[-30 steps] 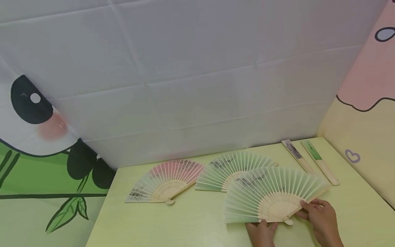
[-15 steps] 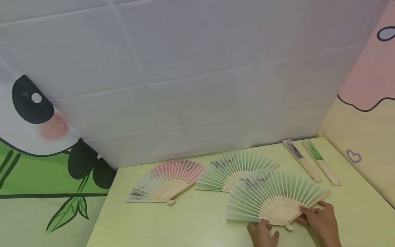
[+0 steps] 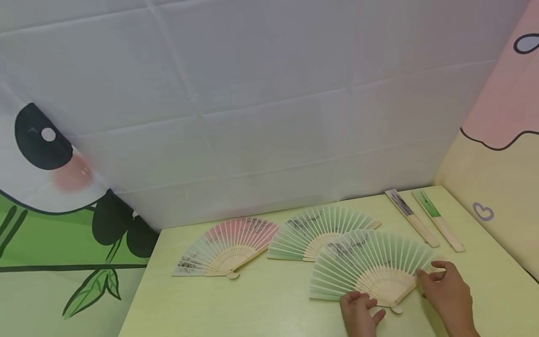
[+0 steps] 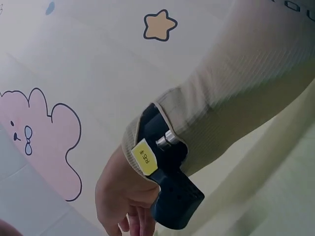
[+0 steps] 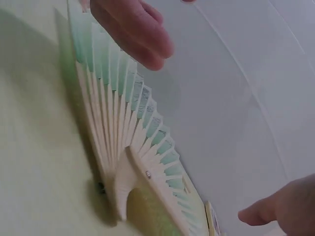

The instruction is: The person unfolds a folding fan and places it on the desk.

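An open folding fan (image 3: 372,262), pale green with pale slats, is spread over the table's right half. My left hand (image 3: 359,314) is at its lower left edge in the head view, thumb held apart from the fingers. Beside the fan's right edge is my right hand (image 3: 450,292), its fingers loosely bent. Whether its fingertips touch the fan is hard to tell. In the left wrist view the left hand (image 4: 120,194) points downward, fingertips cut off. The right wrist view shows the fan (image 5: 125,108) from its pivot end, with fingers above it and part of a hand lower right.
A second open green fan (image 3: 317,229) lies partly behind the first. Left of it is an open pink and white fan (image 3: 229,248). Two folded fans, one dark-patterned (image 3: 410,217) and one green (image 3: 438,221), lie at the table's (image 3: 210,311) back right, near the wall (image 3: 269,117).
The near green fan has shifted slightly right and settled. My right hand has let go of its outer stick and moved up and right. The left thumb has come away from the fan.
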Tool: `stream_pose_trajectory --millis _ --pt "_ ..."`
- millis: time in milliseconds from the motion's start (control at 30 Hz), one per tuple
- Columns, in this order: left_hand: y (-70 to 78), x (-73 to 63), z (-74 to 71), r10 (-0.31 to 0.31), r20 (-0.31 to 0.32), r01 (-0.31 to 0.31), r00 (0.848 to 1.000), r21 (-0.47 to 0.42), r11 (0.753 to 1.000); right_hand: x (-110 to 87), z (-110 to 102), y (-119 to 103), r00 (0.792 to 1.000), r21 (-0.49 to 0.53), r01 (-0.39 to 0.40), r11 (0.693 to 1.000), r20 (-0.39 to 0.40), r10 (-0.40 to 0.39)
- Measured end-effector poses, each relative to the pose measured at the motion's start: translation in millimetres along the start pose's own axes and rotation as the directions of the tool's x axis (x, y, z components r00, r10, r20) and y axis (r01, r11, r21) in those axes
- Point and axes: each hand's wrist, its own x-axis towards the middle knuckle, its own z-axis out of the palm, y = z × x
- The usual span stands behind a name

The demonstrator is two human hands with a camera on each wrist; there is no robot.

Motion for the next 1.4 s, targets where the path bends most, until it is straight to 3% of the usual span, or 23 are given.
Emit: stream_pose_trajectory --millis 133,233,367,567,833,1067,1400 --pt "11.3 3.8 7.6 0.074 0.074 -0.075 0.994 0.005 0.997 7.5 0.5 -20.0 0.988 0.006 0.070 0.998 -0.141 -0.068" --pt "18.4 8.6 15.8 0.061 0.112 -0.063 0.992 0.007 0.998 14.4 2.7 -31.5 0.972 0.010 0.134 0.991 -0.195 -0.130" --pt "24.1 16.4 27.8 0.028 0.129 -0.033 0.991 0.036 0.999 24.9 7.5 -41.2 0.961 0.040 0.191 0.981 -0.213 -0.178" --pt "23.2 26.3 42.7 0.033 0.126 -0.039 0.992 0.047 0.998 43.7 12.1 -48.1 0.933 0.034 0.267 0.963 -0.261 -0.250" --pt "18.4 38.3 59.2 0.071 0.110 -0.077 0.991 0.049 0.996 74.0 11.2 -45.5 0.934 0.003 0.284 0.959 -0.229 -0.276" --pt "17.6 44.6 69.4 0.041 0.115 -0.048 0.992 0.057 0.997 99.8 11.8 -42.5 0.921 -0.059 0.306 0.950 -0.235 -0.311" --pt "14.0 52.1 77.6 0.037 0.113 -0.045 0.993 0.066 0.997 127.5 10.9 -34.8 0.938 -0.137 0.279 0.951 -0.173 -0.300"
